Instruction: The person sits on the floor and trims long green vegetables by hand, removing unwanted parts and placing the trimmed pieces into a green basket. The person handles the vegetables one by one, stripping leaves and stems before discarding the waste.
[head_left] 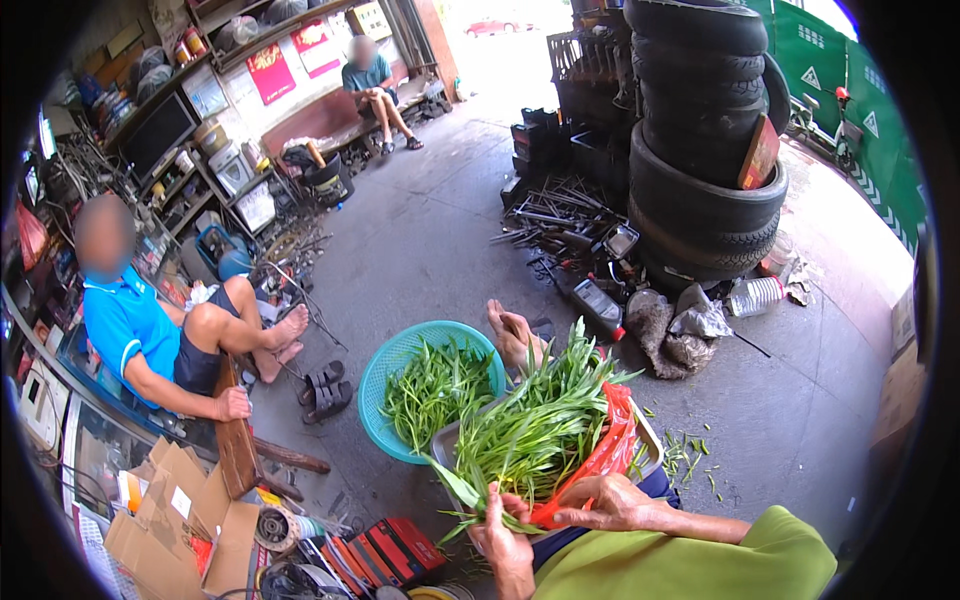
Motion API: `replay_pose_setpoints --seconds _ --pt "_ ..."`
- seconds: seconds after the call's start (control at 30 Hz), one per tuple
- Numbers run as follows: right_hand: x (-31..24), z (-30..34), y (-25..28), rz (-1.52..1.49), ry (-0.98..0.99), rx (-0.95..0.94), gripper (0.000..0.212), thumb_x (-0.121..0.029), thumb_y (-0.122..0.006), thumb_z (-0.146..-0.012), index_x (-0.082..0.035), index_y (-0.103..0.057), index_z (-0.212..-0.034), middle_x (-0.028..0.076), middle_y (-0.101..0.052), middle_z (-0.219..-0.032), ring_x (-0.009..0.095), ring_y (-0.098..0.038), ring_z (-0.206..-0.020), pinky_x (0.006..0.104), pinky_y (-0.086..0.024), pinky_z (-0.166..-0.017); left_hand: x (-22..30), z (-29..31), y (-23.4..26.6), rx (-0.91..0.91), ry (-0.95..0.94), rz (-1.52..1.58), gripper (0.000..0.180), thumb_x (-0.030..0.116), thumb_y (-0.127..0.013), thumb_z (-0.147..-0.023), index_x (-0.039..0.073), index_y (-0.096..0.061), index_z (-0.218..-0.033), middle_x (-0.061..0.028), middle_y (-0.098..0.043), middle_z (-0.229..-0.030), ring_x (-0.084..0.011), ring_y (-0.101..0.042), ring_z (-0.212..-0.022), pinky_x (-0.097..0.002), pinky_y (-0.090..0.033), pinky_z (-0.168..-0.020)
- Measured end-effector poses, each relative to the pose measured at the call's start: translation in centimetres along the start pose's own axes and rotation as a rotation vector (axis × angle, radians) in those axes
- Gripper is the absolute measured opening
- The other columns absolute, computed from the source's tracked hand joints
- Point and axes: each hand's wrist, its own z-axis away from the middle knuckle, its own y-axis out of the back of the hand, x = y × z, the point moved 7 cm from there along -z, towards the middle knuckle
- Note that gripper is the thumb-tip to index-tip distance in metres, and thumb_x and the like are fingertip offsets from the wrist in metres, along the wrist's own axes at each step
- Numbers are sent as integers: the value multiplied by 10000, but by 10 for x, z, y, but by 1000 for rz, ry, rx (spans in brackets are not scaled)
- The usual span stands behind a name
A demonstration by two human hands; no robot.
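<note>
My left hand (503, 540) is closed round a few stems of water spinach (457, 487), their long narrow leaves pointing up and left. Just to its right, my right hand (612, 503) has its fingers bent together beside a red plastic bag (612, 440). What those fingers pinch, if anything, is hidden. A heap of long-leaved greens (530, 430) fills a pale tray (654, 446) on my lap, and the red bag lies along the heap's right side. Left of the tray, a turquoise colander (372, 398) on the floor holds shorter pieces of the greens.
Cut green bits (685, 455) litter the floor at right. Stacked tyres (700, 200), a dark bottle (598, 305) and crumpled sacks (675, 335) stand beyond. At left, a person in blue (135, 325) sits by a wooden stool (237, 440), sandals (325, 390) and cardboard box (175, 520). Another person (372, 80) sits far back.
</note>
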Motion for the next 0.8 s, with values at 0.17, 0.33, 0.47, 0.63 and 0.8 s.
replay_pose_setpoints --seconds 0.17,0.33,0.47,0.63,0.8 --pt "-12 -5 -27 96 -4 7 467 -419 -678 -789 -89 -626 -1114 162 -669 -918 325 -656 -823 408 -523 -721 -7 8 -10 -167 115 321 315 107 -546 -886 29 -481 -1184 -158 -620 -1026 -264 -604 -937 -403 -488 -850" --pt "-19 -21 -30 77 106 66 238 -187 -667 -807 -47 -651 -999 134 -631 -768 262 -628 -669 357 -492 -589 13 8 -32 -353 153 469 372 166 -546 -895 50 -465 -1239 -157 -549 -1239 -287 -504 -1173 -429 -408 -993" --pt "-8 -43 -20 -421 -10 217 203 -160 -638 -876 21 -640 -965 38 -628 -773 109 -566 -660 256 -468 -590 41 -5 -62 -530 226 630 554 351 -379 -975 -16 -283 -1379 -211 -294 -1444 -346 -298 -1333 -467 -259 -1102" --pt "-13 -60 -22 -864 -191 127 208 -195 -652 -874 1 -637 -940 20 -636 -716 70 -573 -551 209 -475 -501 79 1 -77 -617 133 640 589 378 -319 -985 -29 -237 -1402 -217 -224 -1471 -351 -226 -1364 -471 -194 -1128" --pt "0 -63 -25 -917 -281 130 215 -222 -643 -879 -15 -639 -933 65 -675 -777 107 -617 -531 209 -473 -470 73 -8 -78 -607 127 626 639 428 -319 -976 -41 -232 -1400 -229 -212 -1469 -347 -204 -1372 -467 -171 -1135"
